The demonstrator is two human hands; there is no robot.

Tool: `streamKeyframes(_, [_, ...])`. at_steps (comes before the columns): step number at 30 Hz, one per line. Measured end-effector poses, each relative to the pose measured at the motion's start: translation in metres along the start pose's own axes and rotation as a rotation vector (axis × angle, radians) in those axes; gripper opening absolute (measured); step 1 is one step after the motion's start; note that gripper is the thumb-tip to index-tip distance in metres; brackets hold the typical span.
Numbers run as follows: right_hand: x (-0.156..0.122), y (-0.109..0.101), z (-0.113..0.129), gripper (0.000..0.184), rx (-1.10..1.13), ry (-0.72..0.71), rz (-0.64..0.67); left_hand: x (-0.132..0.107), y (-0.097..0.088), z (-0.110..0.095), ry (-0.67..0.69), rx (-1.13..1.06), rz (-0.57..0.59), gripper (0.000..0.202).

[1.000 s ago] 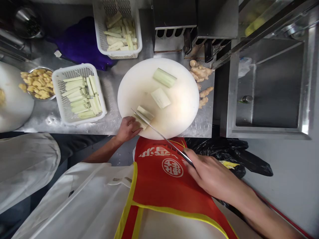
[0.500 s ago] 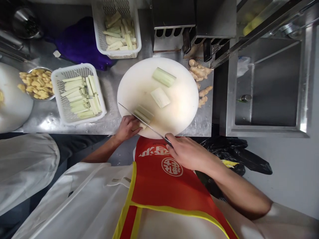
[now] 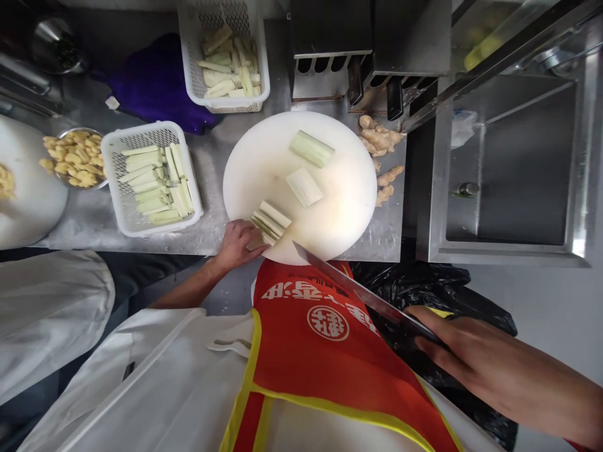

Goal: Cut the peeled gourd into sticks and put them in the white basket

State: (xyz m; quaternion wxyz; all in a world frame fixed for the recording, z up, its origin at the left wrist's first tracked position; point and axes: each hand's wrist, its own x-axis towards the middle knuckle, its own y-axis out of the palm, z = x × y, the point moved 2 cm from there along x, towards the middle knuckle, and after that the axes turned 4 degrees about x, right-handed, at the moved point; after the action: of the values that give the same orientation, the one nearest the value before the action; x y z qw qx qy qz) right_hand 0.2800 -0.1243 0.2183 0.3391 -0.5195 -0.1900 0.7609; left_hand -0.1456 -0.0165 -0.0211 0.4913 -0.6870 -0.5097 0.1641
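In my right hand [image 3: 475, 358] is a long kitchen knife [image 3: 348, 282], held by its dark handle. Its blade slants over my apron, with the tip at the front edge of the round white cutting board [image 3: 343, 220]. My left hand [image 3: 239, 243] is at the board's front left, fingers curled at the left end of several pale green vegetable sticks [image 3: 272, 220]. Farther back on the board lie a flat pale vegetable piece [image 3: 304, 187] and a thicker green vegetable chunk [image 3: 311, 149].
Left of the board stands a white basket [image 3: 195, 216] of vegetable sticks; behind is another basket [image 3: 226, 103] of pieces. A bowl of peeled ginger [image 3: 78, 157] is farther left. Ginger roots [image 3: 380, 138] lie right, near a sink [image 3: 509, 251] and knife racks [image 3: 320, 81]. Someone's white sleeve [image 3: 51, 314] shows left.
My right hand has drawn the knife away from the sticks, right and toward my body. The sticks now lie slightly spread; my left hand stays beside them.
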Motion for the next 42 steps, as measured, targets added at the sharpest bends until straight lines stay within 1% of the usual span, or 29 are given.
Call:
streamKeyframes(2, [0.001, 0.001, -0.006, 0.040, 0.040, 0.013, 0.084, 0.008, -0.009, -0.006, 0.006, 0.026, 0.040, 0.044])
streamKeyframes(3, [0.003, 0.001, -0.008, 0.042, 0.054, 0.031, 0.091, 0.014, -0.013, -0.009, 0.017, 0.037, 0.074, 0.044])
streamKeyframes(6, [0.012, -0.001, -0.013, 0.044, 0.051, 0.088, 0.013, 0.034, -0.025, -0.019, 0.055, 0.065, 0.209, 0.040])
streamKeyframes(9, [0.018, 0.000, -0.018, 0.043, 0.072, 0.078, -0.042, 0.048, -0.032, -0.027, 0.086, 0.107, 0.299, 0.039])
streamKeyframes(13, [0.025, 0.008, -0.022, 0.041, 0.094, 0.052, -0.060, 0.055, -0.036, -0.030, 0.128, 0.151, 0.368, 0.040])
streamKeyframes(16, [0.030, 0.015, -0.020, 0.039, 0.148, 0.043, -0.056, 0.058, -0.038, -0.031, 0.183, 0.162, 0.429, 0.041])
streamKeyframes(19, [0.033, 0.023, -0.019, 0.043, 0.251, 0.093, -0.007, 0.062, -0.041, -0.032, 0.234, 0.151, 0.496, 0.041])
streamKeyframes(21, [0.033, 0.029, -0.020, 0.046, 0.311, 0.129, 0.014, 0.066, -0.046, -0.033, 0.263, 0.110, 0.518, 0.040])
streamKeyframes(23, [0.032, 0.036, -0.023, 0.045, 0.355, 0.149, -0.002, 0.074, -0.054, -0.035, 0.284, 0.035, 0.519, 0.040])
streamKeyframes(25, [0.032, 0.045, -0.027, 0.043, 0.394, 0.170, -0.033, 0.088, -0.064, -0.036, 0.286, -0.039, 0.485, 0.041])
streamKeyframes(28, [0.032, 0.062, -0.035, 0.040, 0.486, 0.219, -0.039, 0.120, -0.079, -0.031, 0.243, -0.076, 0.383, 0.047])
streamKeyframes(30, [0.033, 0.073, -0.038, 0.039, 0.571, 0.236, -0.040, 0.148, -0.082, -0.022, 0.210, -0.067, 0.319, 0.053])
streamKeyframes(31, [0.034, 0.077, -0.038, 0.038, 0.614, 0.235, -0.046, 0.162, -0.081, -0.016, 0.195, -0.058, 0.287, 0.055])
streamKeyframes(33, [0.035, 0.082, -0.037, 0.036, 0.678, 0.221, -0.062, 0.190, -0.071, 0.000, 0.151, -0.029, 0.230, 0.057])
streamKeyframes(34, [0.035, 0.084, -0.036, 0.035, 0.696, 0.215, -0.069, 0.202, -0.064, 0.010, 0.117, -0.012, 0.214, 0.058])
streamKeyframes(36, [0.035, 0.085, -0.032, 0.035, 0.703, 0.218, -0.081, 0.220, -0.047, 0.029, 0.021, 0.026, 0.218, 0.058])
streamKeyframes(38, [0.036, 0.087, -0.030, 0.037, 0.706, 0.232, -0.093, 0.226, -0.035, 0.042, -0.074, 0.066, 0.237, 0.057])
streamKeyframes(39, [0.036, 0.088, -0.029, 0.039, 0.715, 0.237, -0.100, 0.224, -0.032, 0.044, -0.101, 0.085, 0.232, 0.056])
streamKeyframes(40, [0.036, 0.090, -0.030, 0.040, 0.730, 0.237, -0.107, 0.219, -0.033, 0.044, -0.103, 0.098, 0.221, 0.055])
streamKeyframes(41, [0.037, 0.092, -0.031, 0.040, 0.749, 0.235, -0.114, 0.212, -0.035, 0.041, -0.075, 0.098, 0.219, 0.054])
streamKeyframes(42, [0.039, 0.096, -0.033, 0.040, 0.769, 0.229, -0.117, 0.202, -0.039, 0.035, -0.017, 0.081, 0.241, 0.054])
